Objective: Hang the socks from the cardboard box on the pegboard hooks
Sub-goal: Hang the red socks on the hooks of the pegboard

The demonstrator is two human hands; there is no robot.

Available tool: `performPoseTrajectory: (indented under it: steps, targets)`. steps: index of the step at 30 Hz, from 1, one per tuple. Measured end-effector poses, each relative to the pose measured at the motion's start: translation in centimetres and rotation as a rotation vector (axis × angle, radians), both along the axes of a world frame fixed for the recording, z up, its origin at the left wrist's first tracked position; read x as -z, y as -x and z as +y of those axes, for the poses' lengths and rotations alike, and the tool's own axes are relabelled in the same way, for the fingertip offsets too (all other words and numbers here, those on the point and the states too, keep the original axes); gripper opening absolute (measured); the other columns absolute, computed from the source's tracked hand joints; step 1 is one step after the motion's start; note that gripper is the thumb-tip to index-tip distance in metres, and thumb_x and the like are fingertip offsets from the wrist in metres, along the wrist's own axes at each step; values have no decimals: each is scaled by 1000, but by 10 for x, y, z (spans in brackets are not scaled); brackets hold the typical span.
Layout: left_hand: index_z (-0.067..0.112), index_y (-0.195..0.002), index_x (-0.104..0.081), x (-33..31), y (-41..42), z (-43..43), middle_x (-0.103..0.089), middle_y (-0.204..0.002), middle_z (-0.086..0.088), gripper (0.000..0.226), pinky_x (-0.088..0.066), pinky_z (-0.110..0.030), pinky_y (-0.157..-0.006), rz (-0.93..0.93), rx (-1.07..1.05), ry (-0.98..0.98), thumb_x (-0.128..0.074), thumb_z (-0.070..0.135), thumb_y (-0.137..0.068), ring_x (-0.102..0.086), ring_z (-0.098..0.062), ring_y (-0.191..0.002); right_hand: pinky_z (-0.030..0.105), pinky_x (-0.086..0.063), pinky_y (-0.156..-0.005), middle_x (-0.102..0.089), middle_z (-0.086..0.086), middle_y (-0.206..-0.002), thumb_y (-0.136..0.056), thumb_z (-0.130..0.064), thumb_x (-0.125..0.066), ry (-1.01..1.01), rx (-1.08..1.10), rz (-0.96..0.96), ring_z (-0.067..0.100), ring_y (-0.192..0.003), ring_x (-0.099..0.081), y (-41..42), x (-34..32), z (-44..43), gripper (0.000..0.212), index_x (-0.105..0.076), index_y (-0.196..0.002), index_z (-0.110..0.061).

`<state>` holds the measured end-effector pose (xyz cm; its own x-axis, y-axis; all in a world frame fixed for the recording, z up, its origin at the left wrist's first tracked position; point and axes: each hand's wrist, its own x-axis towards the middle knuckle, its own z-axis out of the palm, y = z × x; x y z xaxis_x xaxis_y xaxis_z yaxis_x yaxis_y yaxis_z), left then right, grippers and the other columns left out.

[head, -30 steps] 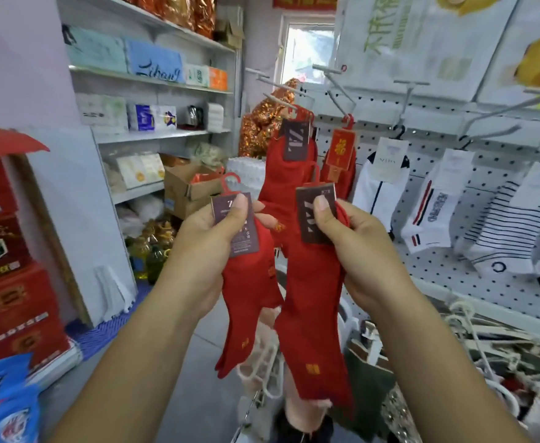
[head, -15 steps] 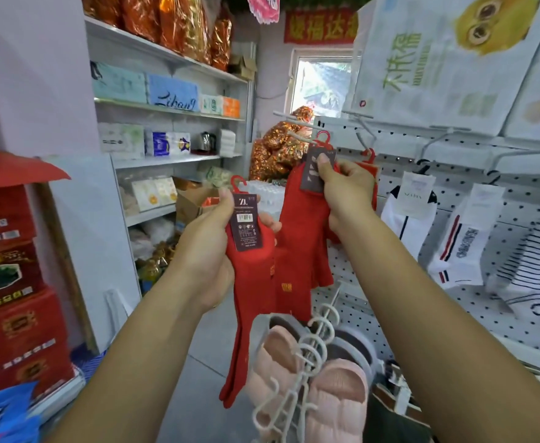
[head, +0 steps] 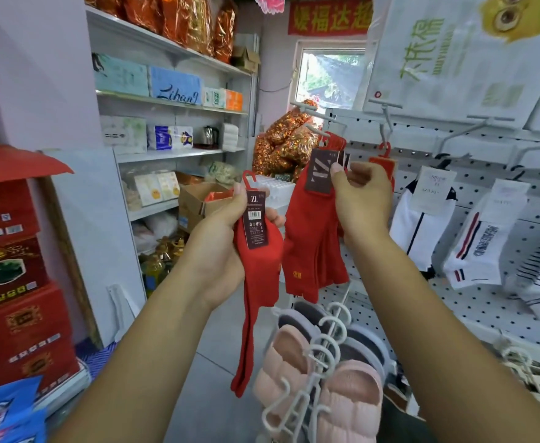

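Note:
My left hand grips a pair of red socks by its dark label, the red hanger hook sticking up above my thumb. My right hand pinches the dark label of a second red sock pair, whose red hanger sits on a white pegboard hook with other red pairs behind it. The white pegboard runs along the right. An open cardboard box with red items inside sits on a shelf behind my left hand.
White and striped socks hang on hooks to the right. Pink slippers on white plastic hangers dangle below my hands. Shelves of goods fill the back left and red gift boxes are stacked at the left.
My right hand has lifted its red pair up and away to the pegboard hook among the other red socks. My left hand has held its pair in roughly the same place.

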<state>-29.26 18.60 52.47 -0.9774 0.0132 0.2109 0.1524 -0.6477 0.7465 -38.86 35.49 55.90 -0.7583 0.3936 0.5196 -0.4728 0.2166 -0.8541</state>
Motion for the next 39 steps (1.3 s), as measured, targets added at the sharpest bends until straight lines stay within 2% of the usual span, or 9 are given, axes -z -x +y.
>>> performPoseTrajectory:
  steps: [6, 8, 11, 16, 20, 25, 31, 35, 39]
  targets:
    - [12, -119, -64, 8, -4, 18, -64, -81, 1, 40, -55, -26, -72, 12, 46, -4, -66, 27, -82, -60, -11, -77, 16, -55, -79, -76, -12, -91, -90, -28, -72, -143, -421, -24, 2, -88, -71, -124, 37, -3, 7, -76, -94, -25]
    - [12, -116, -65, 8, -4, 31, -70, -88, -1, 38, -61, -26, -74, 21, 47, -28, -66, 22, -79, -66, -11, -78, 14, -54, -77, -77, -13, -89, -85, -21, -77, -149, -496, -26, 0, -87, -71, -135, 50, -3, 10, -77, -94, -24]
    - [9, -123, -63, 8, -5, 45, -68, -107, -8, 44, -53, -29, -97, 32, 101, -70, -69, 19, -80, -64, -17, -99, 18, -56, -76, -78, -7, -86, -84, -14, -78, -93, -437, -47, 3, -83, -72, -131, 61, 4, 11, -78, -94, -17]
    - [8, -110, -69, 11, -6, 48, -74, -95, -5, 20, -59, -25, -72, 57, 48, 130, -53, 17, -102, -71, -13, -85, 42, -60, -87, -78, 2, -87, -91, -14, -72, -6, -388, -71, 21, -88, -74, -126, 61, 26, 7, -78, -92, -16]
    - [4, -108, -73, 9, -1, 47, -78, -97, -9, 16, -58, -31, -79, 121, -190, 305, -62, 8, -97, -73, -18, -87, 57, -53, -97, -74, 19, -99, -96, -22, -66, 95, -464, -141, 24, -92, -69, -120, 54, 35, 14, -78, -97, -15]
    - [6, -102, -75, -7, 5, 52, -79, -91, -6, 12, -58, -25, -71, 160, -198, 342, -69, 7, -93, -74, -14, -80, 38, -60, -86, -78, 5, -96, -92, -22, -70, -12, -469, -77, 20, -94, -74, -112, 40, 30, 16, -73, -104, -13]
    - [15, -111, -74, -44, 35, 36, -72, -91, 7, 23, -55, -17, -75, 361, -664, 676, -76, 26, -91, -63, 2, -79, 49, -59, -86, -77, 7, -90, -91, -22, -73, 32, -262, -20, 23, -90, -74, -61, 21, 33, 8, -73, -93, -14]
    - [32, -108, -71, -67, 44, 34, -69, -86, 18, 18, -50, -10, -72, 503, -756, 756, -75, 30, -91, -59, 10, -74, 50, -60, -82, -77, 2, -85, -88, -27, -75, -16, -176, 6, 20, -85, -74, -23, 11, 29, 8, -73, -86, -20]
    - [22, -104, -79, -73, 54, 35, -74, -91, 13, 13, -53, -15, -76, 608, -830, 821, -73, 26, -92, -67, 2, -84, 43, -60, -80, -76, -2, -82, -88, -26, -74, -59, -144, 53, 15, -82, -73, -1, 0, 19, 8, -72, -81, -23]
